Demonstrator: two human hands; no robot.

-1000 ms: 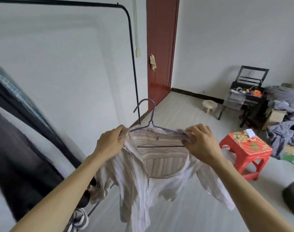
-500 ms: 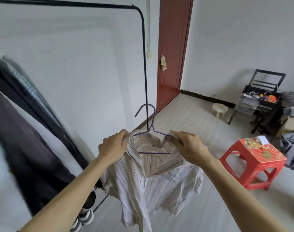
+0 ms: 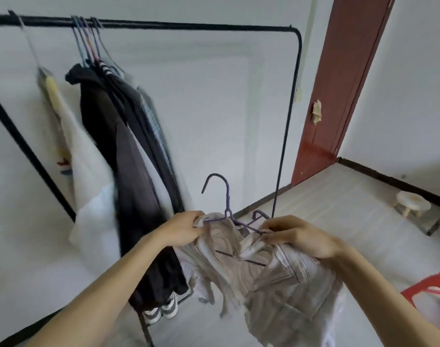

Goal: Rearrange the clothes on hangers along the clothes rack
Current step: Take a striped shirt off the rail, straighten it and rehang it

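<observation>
The black clothes rack (image 3: 164, 25) rises up and to the left of both hands, its top bar well above them and its right upright (image 3: 286, 136) passing just behind the right hand. On the bar, up and left of the left hand, hang a bunch of dark garments (image 3: 128, 176) and, further left, a white garment (image 3: 71, 146); the stretch of bar directly over the hands is bare. Between the hands hangs the striped beige shirt (image 3: 264, 271), off the rack and sagging below them. The left hand (image 3: 186, 231) is closed, fingers curled around the shirt's left shoulder and that end of the hanger. The right hand (image 3: 296, 236) is closed more loosely, fingertips pinching cloth and wire at the right shoulder. The purple wire hanger (image 3: 229, 209) sits between them, its hook standing above the left hand and pointing away from the bar. The main risk, as I judge it, is the shirt sliding off: the collar looks bunched and the wire twisted, so lifting could let one shoulder slip. The thin hook could also miss the bar or catch the upright, and a sideways swing could knock the dark garments nearby.
</observation>
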